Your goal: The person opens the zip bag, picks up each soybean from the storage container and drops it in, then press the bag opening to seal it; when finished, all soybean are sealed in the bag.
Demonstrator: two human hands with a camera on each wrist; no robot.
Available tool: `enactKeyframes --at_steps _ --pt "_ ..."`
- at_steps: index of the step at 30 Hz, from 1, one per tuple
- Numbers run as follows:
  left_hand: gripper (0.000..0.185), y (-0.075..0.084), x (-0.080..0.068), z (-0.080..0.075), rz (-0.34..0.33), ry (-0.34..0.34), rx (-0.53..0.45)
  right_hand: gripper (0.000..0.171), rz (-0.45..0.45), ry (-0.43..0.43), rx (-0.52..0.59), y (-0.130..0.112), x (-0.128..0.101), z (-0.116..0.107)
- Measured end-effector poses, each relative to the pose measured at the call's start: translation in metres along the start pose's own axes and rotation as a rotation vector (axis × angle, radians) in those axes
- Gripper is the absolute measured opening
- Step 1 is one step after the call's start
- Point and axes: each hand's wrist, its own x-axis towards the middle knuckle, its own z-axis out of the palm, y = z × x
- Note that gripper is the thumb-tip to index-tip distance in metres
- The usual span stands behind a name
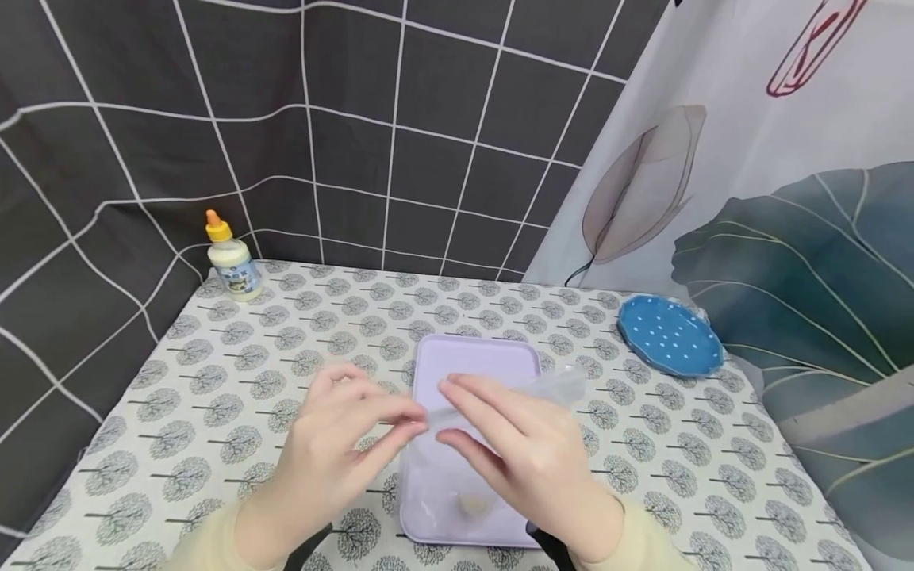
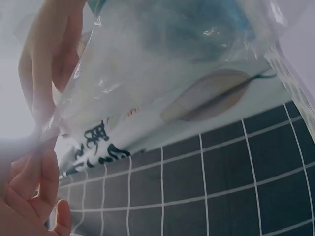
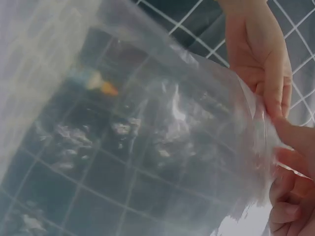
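A clear plastic bag hangs between both hands above a lilac tray. My left hand pinches the bag's upper edge between thumb and forefinger. Close beside it, my right hand grips the same edge, fingers over the top and thumb below. Part of the bag sticks out past the right hand's knuckles in the head view. Low over the tray, a small pale beige lump shows blurred through the film. The left wrist view has the film stretched out from the pinching fingers.
A glue bottle with a yellow cap and orange tip stands at the back left. At the back right lies a blue plate with white dots. The tree-print tablecloth meets a dark grid curtain behind.
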Motion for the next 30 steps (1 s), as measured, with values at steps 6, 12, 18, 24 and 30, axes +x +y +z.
enactKeyframes --at_steps 6,12,18,24,30 --pt "0.036 -0.003 -0.009 0.0 -0.111 -0.101 0.053 0.015 0.022 0.015 -0.021 0.002 0.0 -0.001" --pt "0.03 -0.015 -0.038 0.007 -0.3 -0.454 0.283 0.016 0.097 0.168 -0.028 0.013 -0.003 -0.008" --pt "0.036 -0.029 -0.06 0.014 -0.38 -0.543 0.428 0.021 0.195 0.24 -0.039 0.021 -0.008 -0.016" --pt "0.044 -0.042 -0.068 0.011 -0.443 -0.52 0.449 0.027 0.296 0.274 -0.086 0.026 -0.013 -0.026" --pt "0.023 -0.046 -0.07 0.013 -0.443 -0.55 0.438 0.024 0.332 0.279 -0.101 0.031 -0.016 -0.03"
